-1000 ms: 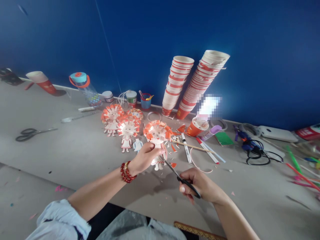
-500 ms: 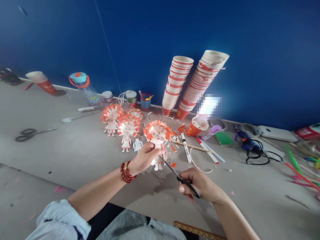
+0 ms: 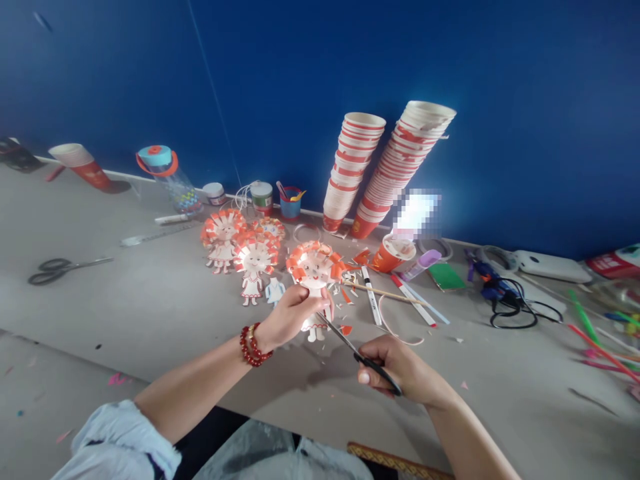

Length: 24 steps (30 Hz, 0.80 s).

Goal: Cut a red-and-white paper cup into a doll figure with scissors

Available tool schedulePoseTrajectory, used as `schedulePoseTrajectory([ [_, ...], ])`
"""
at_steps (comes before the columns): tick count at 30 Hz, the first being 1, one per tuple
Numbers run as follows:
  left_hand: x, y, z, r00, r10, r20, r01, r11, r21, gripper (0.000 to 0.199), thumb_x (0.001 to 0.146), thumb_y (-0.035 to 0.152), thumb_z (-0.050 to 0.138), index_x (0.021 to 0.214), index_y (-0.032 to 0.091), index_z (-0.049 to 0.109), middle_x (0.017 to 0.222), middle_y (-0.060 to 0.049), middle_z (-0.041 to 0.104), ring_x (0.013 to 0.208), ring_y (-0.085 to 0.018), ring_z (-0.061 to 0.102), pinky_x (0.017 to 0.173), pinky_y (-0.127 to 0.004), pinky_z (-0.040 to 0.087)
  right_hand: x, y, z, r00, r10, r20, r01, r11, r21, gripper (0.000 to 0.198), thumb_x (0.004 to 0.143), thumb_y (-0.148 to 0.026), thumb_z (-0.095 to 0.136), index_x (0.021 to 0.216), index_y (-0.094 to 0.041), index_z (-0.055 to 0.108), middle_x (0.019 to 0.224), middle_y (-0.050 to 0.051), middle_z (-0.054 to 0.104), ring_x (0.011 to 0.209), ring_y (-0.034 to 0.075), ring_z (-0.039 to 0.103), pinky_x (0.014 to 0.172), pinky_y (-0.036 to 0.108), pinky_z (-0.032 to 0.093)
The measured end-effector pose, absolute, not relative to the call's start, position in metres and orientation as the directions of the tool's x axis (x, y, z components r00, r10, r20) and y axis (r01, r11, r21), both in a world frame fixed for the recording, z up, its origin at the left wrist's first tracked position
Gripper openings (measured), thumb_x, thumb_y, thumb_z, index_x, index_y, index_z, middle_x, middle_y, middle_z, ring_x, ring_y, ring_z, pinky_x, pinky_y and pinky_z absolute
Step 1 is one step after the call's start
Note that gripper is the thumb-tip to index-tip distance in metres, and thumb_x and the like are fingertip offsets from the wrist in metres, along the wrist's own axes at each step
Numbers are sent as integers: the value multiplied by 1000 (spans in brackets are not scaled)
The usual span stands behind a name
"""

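Observation:
Between the thumb and fingers of my left hand (image 3: pixel 293 315) is a paper doll (image 3: pixel 316 270) with a smiling face, an orange fringed head and a white dress edged in red. My right hand (image 3: pixel 395 367) is closed around the black handles of a pair of scissors (image 3: pixel 345 339). The blades point up and left, their tip at the doll's dress just beside my left thumb. Whether the tip touches the paper I cannot tell. More paper dolls (image 3: pixel 253 267) with orange fringes lie to the left, beside a small blue-and-white paper cutout (image 3: pixel 275 291).
Two tall stacks of paper cups (image 3: pixel 356 170) lean near the blue wall. Right of the doll lie paper scraps (image 3: pixel 347 330), a marker (image 3: pixel 371 298) and a glue gun (image 3: pixel 490 277) with a looped cord. Other scissors (image 3: pixel 63 269) rest at the left, near a clear bottle (image 3: pixel 173 177).
Almost nothing differs. The view has shifted very slightly; both hands keep their hold on the doll and the scissors in nearly the same place.

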State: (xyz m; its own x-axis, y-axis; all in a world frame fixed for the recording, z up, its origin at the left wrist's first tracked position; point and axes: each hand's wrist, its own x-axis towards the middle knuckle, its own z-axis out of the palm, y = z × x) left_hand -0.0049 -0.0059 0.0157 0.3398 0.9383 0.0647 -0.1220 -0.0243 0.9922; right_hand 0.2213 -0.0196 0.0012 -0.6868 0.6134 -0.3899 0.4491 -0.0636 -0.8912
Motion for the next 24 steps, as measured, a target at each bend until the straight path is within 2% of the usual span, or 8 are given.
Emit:
schedulePoseTrajectory([
  [6, -5, -6, 15, 351, 933, 85, -144, -36, 989, 24, 84, 21, 45, 65, 18, 61, 69, -3, 60, 71, -17, 54, 75, -29, 42, 223, -19, -3, -700, 629, -338, 457, 31, -889, 56, 73, -61, 61, 50, -19, 34, 43, -8, 29, 42, 5, 23, 39, 20, 14],
  [14, -4, -6, 14, 348, 933, 88, -152, -36, 988, 24, 83, 23, 46, 64, 19, 60, 69, -4, 61, 71, -18, 55, 74, -30, 43, 225, -18, -4, -711, 636, -300, 450, 84, -889, 55, 75, -55, 62, 51, -19, 29, 48, -8, 23, 47, 6, 19, 41, 21, 11],
  [20, -4, -7, 15, 329, 941, 84, -134, -41, 990, 24, 83, 26, 47, 64, 19, 61, 68, -4, 61, 69, -17, 55, 73, -31, 44, 221, -21, -5, -696, 620, -361, 425, -50, -904, 50, 76, -55, 61, 51, -19, 36, 40, -6, 38, 38, 6, 31, 38, 20, 18],
  [24, -2, -7, 14, 236, 969, 67, -147, -33, 989, 25, 84, 27, 48, 64, 17, 59, 63, -2, 58, 64, -14, 54, 67, -27, 44, 225, -19, -3, -687, 614, -388, 421, -99, -902, 42, 71, -52, 67, 57, -17, 47, 47, -4, 48, 42, 11, 48, 41, 19, 29],
])
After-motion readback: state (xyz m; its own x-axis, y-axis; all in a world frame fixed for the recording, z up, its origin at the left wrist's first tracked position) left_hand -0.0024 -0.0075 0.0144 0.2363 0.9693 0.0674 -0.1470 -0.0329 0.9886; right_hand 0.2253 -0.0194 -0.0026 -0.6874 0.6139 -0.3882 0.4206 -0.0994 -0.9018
